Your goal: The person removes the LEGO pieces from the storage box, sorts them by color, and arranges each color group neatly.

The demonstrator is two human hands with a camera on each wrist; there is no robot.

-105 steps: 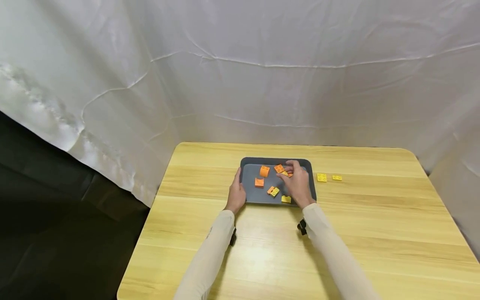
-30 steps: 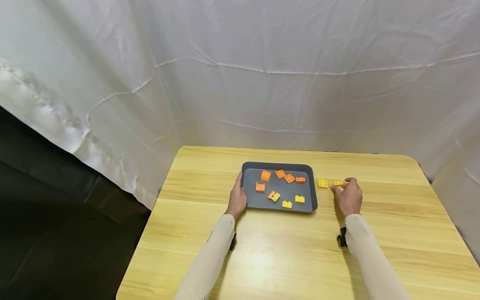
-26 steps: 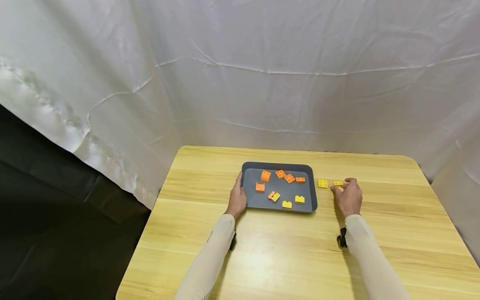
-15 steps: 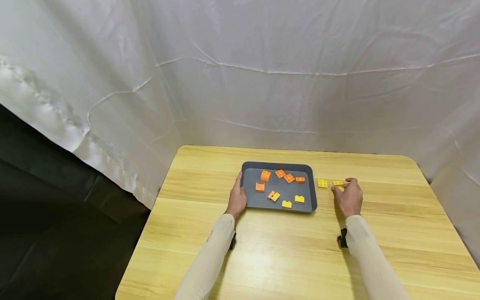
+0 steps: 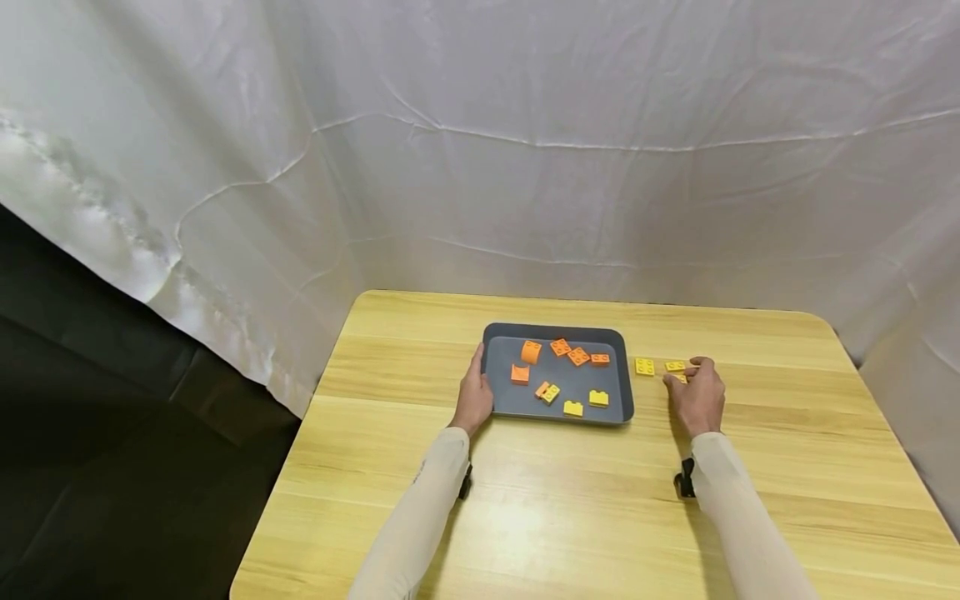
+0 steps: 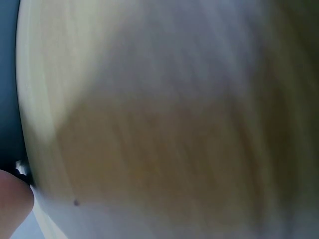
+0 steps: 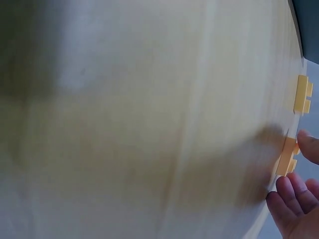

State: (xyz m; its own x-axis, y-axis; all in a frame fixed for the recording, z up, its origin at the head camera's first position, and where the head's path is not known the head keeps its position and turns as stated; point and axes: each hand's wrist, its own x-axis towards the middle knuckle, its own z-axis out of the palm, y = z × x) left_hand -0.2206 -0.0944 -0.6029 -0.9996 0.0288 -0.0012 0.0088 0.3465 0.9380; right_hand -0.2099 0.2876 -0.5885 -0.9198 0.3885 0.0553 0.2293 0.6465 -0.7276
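My left hand (image 5: 472, 400) holds the left side of a dark grey tray (image 5: 628, 400), its fingers along the outer wall and its thumb at the rim. To the right of the tray, my right hand (image 5: 699, 398) pinches a small yellow toy brick (image 5: 681, 378) between thumb and fingertips, low over the table. In the right wrist view this studded brick (image 7: 285, 157) shows between the thumb and fingers of the right hand (image 7: 299, 206). Just beyond it lies a second yellow brick (image 5: 675, 366), and a square yellow brick (image 5: 644, 367) sits nearer the tray.
Several orange bricks lie in the tray's upper part, among them an arched brick (image 5: 531, 352) and a square one (image 5: 578, 357). Yellow bricks (image 5: 598, 398) lie toward its front. The wooden table (image 5: 555, 517) ends at a pale curtain (image 5: 562, 200) behind.
Over the earlier seconds my right hand has left the tray and moved right, to the yellow bricks on the table. In the last second it has barely moved. My left hand stays at the tray.
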